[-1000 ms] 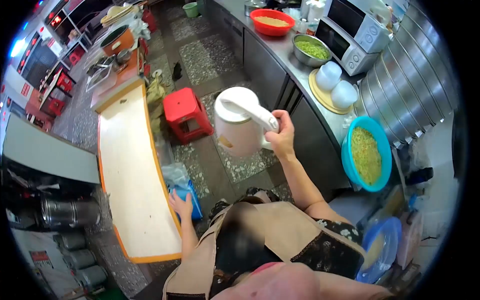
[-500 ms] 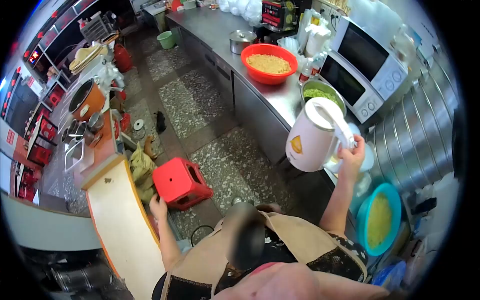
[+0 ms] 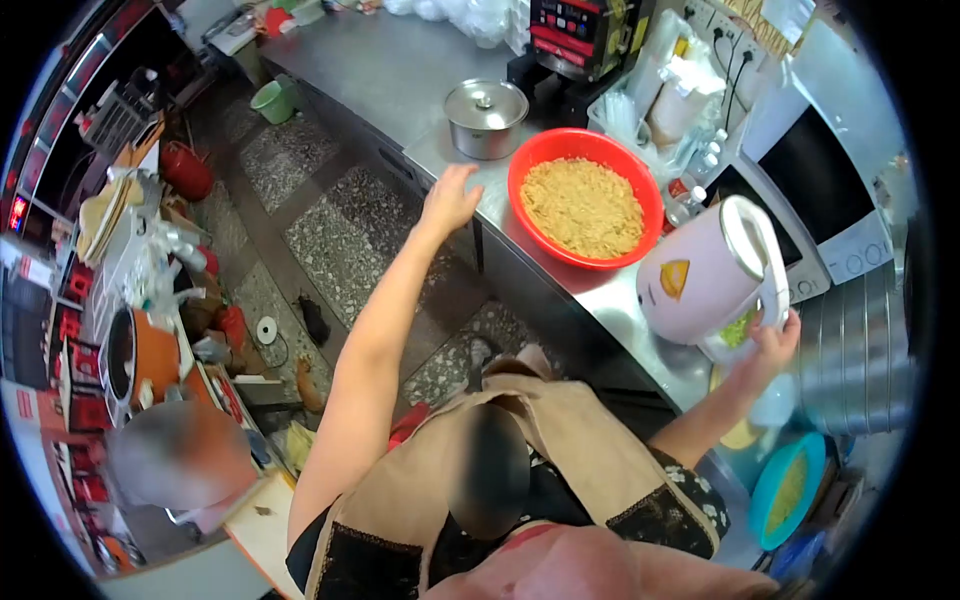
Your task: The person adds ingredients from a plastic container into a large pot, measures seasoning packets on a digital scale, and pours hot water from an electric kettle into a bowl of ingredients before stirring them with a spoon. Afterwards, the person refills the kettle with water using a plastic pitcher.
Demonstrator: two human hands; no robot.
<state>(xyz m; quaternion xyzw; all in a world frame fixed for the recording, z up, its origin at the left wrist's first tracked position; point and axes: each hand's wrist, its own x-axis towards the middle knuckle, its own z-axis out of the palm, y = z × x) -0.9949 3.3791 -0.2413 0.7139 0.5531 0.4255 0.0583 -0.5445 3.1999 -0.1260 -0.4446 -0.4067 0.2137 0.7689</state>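
My right hand (image 3: pixel 772 345) is closed round the handle of a pale pink electric kettle (image 3: pixel 690 278), which hangs tilted over the steel counter. Behind the kettle a bowl of green filling (image 3: pixel 738 328) is mostly hidden. My left hand (image 3: pixel 452 200) reaches out at the counter's edge, fingers apart and holding nothing. It is nearest to a lidded steel pot (image 3: pixel 486 122) and a red basin (image 3: pixel 585 205) full of a yellowish crumbly food.
Bottles (image 3: pixel 690 200) and two white microwaves (image 3: pixel 800 215) line the wall side. A teal basin (image 3: pixel 788 490) is at the lower right. An orange pot (image 3: pixel 150 358) stands on the left-hand table, and a green bucket (image 3: pixel 274 102) on the floor.
The view has moved toward the counter. The kettle has travelled right and over the counter in my right hand. My left hand has left the board and stool area and is stretched toward the pot.
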